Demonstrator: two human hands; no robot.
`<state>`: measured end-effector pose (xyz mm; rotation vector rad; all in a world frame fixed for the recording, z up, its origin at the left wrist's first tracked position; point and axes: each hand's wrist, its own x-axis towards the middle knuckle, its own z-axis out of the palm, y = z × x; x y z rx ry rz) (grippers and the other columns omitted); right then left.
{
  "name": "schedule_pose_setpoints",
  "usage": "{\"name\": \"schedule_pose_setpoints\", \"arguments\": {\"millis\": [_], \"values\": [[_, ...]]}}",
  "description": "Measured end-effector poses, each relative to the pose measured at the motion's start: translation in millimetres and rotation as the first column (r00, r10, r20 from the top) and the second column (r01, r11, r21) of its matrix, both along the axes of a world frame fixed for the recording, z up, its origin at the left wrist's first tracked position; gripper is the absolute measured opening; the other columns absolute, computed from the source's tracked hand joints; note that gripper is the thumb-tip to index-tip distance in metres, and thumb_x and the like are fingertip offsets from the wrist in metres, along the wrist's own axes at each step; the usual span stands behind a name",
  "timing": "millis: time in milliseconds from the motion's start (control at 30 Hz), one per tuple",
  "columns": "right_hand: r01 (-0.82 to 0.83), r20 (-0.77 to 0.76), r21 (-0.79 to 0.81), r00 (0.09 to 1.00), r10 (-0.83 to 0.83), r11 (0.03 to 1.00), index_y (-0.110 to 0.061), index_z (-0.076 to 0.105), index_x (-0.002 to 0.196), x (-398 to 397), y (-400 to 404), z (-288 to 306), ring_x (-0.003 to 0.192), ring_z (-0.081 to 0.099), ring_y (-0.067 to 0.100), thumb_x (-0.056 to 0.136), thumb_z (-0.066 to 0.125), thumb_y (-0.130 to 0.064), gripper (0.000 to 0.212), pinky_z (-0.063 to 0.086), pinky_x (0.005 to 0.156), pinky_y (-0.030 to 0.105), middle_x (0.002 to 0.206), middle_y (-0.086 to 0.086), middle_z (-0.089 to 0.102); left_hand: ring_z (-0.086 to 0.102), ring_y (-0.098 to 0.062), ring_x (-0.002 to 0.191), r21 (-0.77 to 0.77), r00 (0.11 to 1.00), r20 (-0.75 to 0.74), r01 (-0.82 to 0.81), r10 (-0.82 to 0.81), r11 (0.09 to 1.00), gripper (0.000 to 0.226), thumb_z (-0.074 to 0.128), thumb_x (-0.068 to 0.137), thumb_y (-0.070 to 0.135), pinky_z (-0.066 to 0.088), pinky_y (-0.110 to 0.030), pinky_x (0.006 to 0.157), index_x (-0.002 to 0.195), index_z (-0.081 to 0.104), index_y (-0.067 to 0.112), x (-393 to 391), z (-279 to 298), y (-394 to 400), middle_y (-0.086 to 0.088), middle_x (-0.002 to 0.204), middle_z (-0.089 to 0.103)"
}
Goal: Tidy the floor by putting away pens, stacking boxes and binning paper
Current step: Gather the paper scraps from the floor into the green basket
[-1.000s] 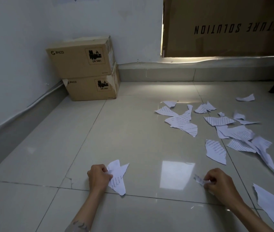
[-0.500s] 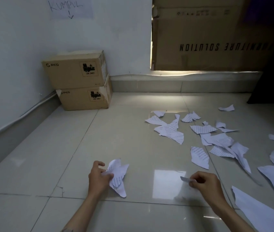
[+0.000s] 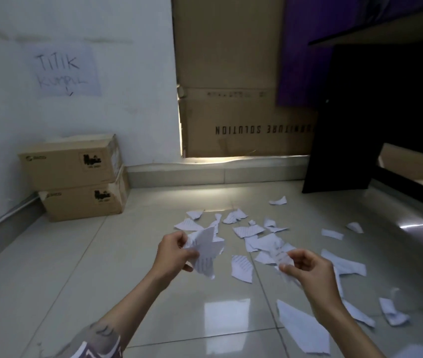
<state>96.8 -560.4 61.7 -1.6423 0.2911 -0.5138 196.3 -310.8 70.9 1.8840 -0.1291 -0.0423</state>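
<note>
My left hand point(image 3: 173, 251) grips a bunch of torn white paper pieces point(image 3: 205, 251), lifted off the floor. To its right, my right hand point(image 3: 306, 267) pinches a small paper scrap point(image 3: 281, 255), also raised. Several more torn paper pieces point(image 3: 242, 267) lie scattered over the tiled floor ahead and to the right, with a large piece point(image 3: 302, 329) near my right forearm. Two brown cardboard boxes point(image 3: 76, 177) stand stacked in the left corner against the wall.
A handwritten sign point(image 3: 63, 71) is taped to the white wall above the boxes. A big cardboard sheet point(image 3: 231, 120) leans at the back. A black desk panel point(image 3: 347, 125) stands at the right. The glossy tile floor point(image 3: 76, 267) stretches left.
Both hands have risen from the floor with their paper and drawn closer together. The view has tilted up, showing the wall sign and desk.
</note>
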Motion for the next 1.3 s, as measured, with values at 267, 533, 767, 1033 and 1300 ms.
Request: {"name": "schedule_pose_setpoints", "arguments": {"millis": [267,533,767,1033,1300], "values": [[0.174,0.166,0.073,0.969,-0.184,0.982,-0.008,0.065,0.077,-89.3,-51.0,69.9,0.059,0.062,0.004,0.07,0.069,0.012,0.022,0.05,0.056,0.008,0.074,0.008,0.068,0.063,-0.019,0.063,0.073,0.937,0.049,0.341,-0.345,0.937,0.018,0.074,0.072,0.001,0.047,-0.023,0.047,0.075,0.056,-0.001,-53.7,86.4,-102.7,-0.01,0.069,0.062],[0.451,0.233,0.117,0.854,-0.466,0.885,-0.014,0.066,0.078,-201.6,-90.0,113.9,0.059,0.064,0.003,0.072,0.069,0.007,0.022,0.052,0.054,0.012,0.068,-0.006,0.072,0.065,-0.016,0.058,-0.019,0.795,0.107,0.602,-0.597,0.799,0.015,0.063,0.084,0.006,0.037,-0.021,0.042,0.096,0.063,-0.003,-130.4,122.2,-194.2,-0.015,0.088,0.072],[0.685,0.228,-0.055,0.717,-0.658,0.727,-0.013,0.065,0.081,-279.6,-119.4,123.2,0.072,0.066,0.012,0.072,0.071,0.006,0.022,0.055,0.065,0.017,0.084,0.006,0.069,0.061,-0.012,0.049,-0.175,0.61,0.039,0.784,-0.792,0.595,0.009,0.055,0.089,0.003,0.04,-0.021,0.04,0.097,0.059,0.005,-215.5,106.6,-275.4,-0.014,0.086,0.069],[0.783,0.079,-0.235,0.607,-0.791,0.577,-0.017,0.062,0.077,-334.8,-151.3,100.0,0.081,0.063,0.021,0.073,0.07,0.006,0.025,0.051,0.069,0.031,0.081,0.003,0.066,0.062,-0.013,0.047,-0.292,0.408,-0.09,0.861,-0.908,0.416,0.01,0.051,0.092,0.0,0.047,-0.022,0.04,0.101,0.055,0.0,-278.0,82.7,-326.1,-0.009,0.071,0.066],[0.758,-0.052,-0.348,0.573,-0.818,0.552,-0.007,0.064,0.087,-352.8,-167.9,83.5,0.079,0.06,0.021,0.072,0.075,-0.003,0.02,0.05,0.07,0.032,0.081,0.005,0.064,0.061,-0.023,0.056,-0.059,0.406,-0.046,0.911,-0.913,0.408,0.023,0.066,0.085,0.019,0.044,-0.021,0.04,0.1,0.056,0.005,-298.9,82.4,-353.6,-0.013,0.071,0.064]]}}
